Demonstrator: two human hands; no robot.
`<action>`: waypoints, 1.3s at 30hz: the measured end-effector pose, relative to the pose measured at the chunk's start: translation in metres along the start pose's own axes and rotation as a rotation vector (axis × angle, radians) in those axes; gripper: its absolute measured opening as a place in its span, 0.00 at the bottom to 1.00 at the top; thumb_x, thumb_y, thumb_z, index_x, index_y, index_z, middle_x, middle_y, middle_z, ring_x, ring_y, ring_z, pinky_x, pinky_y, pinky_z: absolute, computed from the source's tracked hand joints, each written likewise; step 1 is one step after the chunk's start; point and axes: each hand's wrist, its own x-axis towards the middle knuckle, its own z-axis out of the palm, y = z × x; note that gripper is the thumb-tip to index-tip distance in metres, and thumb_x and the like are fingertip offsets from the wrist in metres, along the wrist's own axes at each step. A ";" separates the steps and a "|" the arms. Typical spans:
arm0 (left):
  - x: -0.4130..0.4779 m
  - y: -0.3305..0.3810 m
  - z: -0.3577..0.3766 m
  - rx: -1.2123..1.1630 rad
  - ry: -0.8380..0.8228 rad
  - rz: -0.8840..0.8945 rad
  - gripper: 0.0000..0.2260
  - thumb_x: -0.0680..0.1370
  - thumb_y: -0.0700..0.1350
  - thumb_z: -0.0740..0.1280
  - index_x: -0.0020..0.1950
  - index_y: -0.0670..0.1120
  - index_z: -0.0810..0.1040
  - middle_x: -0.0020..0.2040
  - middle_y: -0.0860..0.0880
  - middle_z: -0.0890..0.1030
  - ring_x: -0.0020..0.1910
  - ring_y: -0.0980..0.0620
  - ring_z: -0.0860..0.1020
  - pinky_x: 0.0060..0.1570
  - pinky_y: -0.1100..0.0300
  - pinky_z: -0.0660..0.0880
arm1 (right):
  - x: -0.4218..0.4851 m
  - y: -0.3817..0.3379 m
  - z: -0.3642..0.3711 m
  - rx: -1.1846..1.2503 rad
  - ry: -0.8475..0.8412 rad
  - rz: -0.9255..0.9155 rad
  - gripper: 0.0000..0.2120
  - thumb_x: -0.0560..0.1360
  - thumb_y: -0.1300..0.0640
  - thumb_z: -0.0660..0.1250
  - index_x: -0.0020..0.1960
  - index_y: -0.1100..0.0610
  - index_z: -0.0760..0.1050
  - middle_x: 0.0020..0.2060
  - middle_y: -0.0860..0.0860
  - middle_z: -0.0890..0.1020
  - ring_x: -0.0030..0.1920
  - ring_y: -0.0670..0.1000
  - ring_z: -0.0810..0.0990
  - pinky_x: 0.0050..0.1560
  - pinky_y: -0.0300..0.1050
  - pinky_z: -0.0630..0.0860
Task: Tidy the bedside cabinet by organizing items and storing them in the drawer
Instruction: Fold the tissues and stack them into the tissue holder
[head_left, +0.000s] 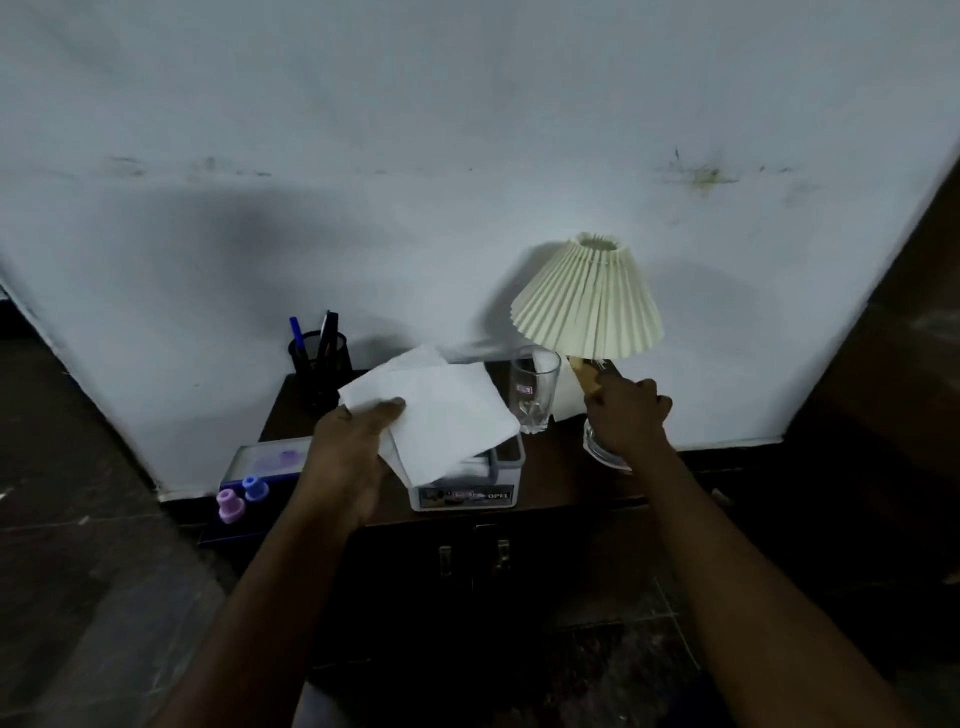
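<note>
We pinch a white tissue (441, 410) in our left hand (353, 452), with the thumb lying on top of the sheet's near corner. The sheet spreads out ahead and to the right of that hand. It hangs above a white tissue box (467, 493) that stands on the counter (561, 467), just right of the hand. Our right hand (628, 415) grips the lamp (587, 296) with its fingers curled round the stem below the pleated shade, which leans left above the hand. Between our two hands stands an empty glass (535, 389), upright, just left of the right hand. Beyond the left hand, a black pen holder (319, 364) stands against the wall. To the left of that hand lies a blue box (260, 462) with two small caps (231, 504) on it. Below both hands, two metal handles (501, 553) show on the dark cabinet front.
</note>
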 end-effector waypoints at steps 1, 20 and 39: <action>0.002 0.002 -0.004 -0.005 -0.006 -0.014 0.09 0.79 0.35 0.70 0.58 0.43 0.82 0.54 0.43 0.87 0.46 0.45 0.87 0.40 0.48 0.85 | 0.006 -0.006 0.005 0.020 -0.011 0.032 0.20 0.81 0.49 0.62 0.73 0.48 0.70 0.68 0.53 0.75 0.63 0.63 0.71 0.64 0.58 0.64; 0.000 0.013 -0.019 -0.228 -0.333 -0.188 0.16 0.85 0.44 0.63 0.70 0.39 0.77 0.64 0.40 0.83 0.63 0.42 0.82 0.59 0.46 0.82 | -0.056 -0.050 -0.120 0.716 0.080 -0.252 0.07 0.72 0.54 0.72 0.48 0.44 0.80 0.41 0.44 0.84 0.43 0.47 0.83 0.42 0.42 0.78; 0.013 0.003 -0.007 -0.037 -0.217 0.201 0.10 0.86 0.44 0.63 0.64 0.47 0.82 0.60 0.44 0.86 0.56 0.44 0.86 0.49 0.49 0.84 | -0.082 -0.117 -0.070 1.047 -0.433 -0.410 0.06 0.74 0.63 0.67 0.44 0.56 0.82 0.39 0.50 0.82 0.40 0.50 0.80 0.38 0.42 0.75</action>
